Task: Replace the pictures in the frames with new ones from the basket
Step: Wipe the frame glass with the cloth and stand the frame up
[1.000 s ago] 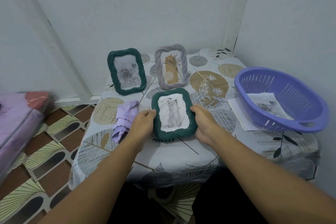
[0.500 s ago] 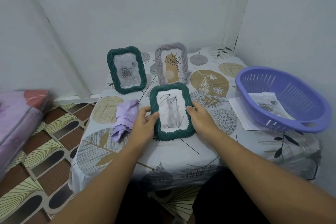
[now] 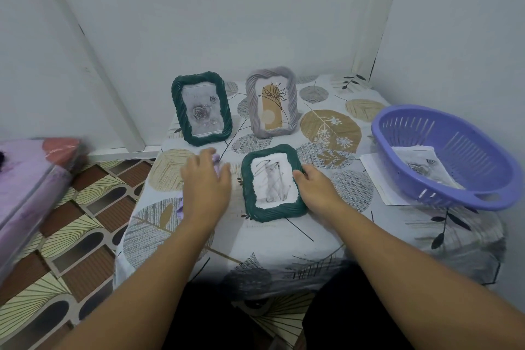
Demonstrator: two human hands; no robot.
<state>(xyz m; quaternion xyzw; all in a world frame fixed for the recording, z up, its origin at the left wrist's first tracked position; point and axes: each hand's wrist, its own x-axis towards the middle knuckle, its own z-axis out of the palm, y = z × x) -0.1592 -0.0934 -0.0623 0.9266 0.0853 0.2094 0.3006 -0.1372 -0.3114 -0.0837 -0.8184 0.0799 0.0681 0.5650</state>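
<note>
While my right grip [image 3: 314, 189] pinches the near green frame [image 3: 274, 183], my left [image 3: 206, 183] hovers spread; the basket [image 3: 443, 156] pictures look unused.

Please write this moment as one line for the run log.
left hand: open over purple cloth | right hand: grips lying green frame | basket: holds pictures

A table [image 3: 284, 236] stands in the room's corner. At its far edge two frames stand upright, one [image 3: 201, 108] left of the other [image 3: 272, 102]. Nearer, a third frame [image 3: 272, 182] lies flat between the left hand [image 3: 206, 185] and the right hand [image 3: 315, 189]. A cloth [image 3: 217, 163] lies under the left hand. At right, a basket [image 3: 446, 156] holds a picture [image 3: 420, 163] and sits on a paper sheet [image 3: 380, 176]
</note>
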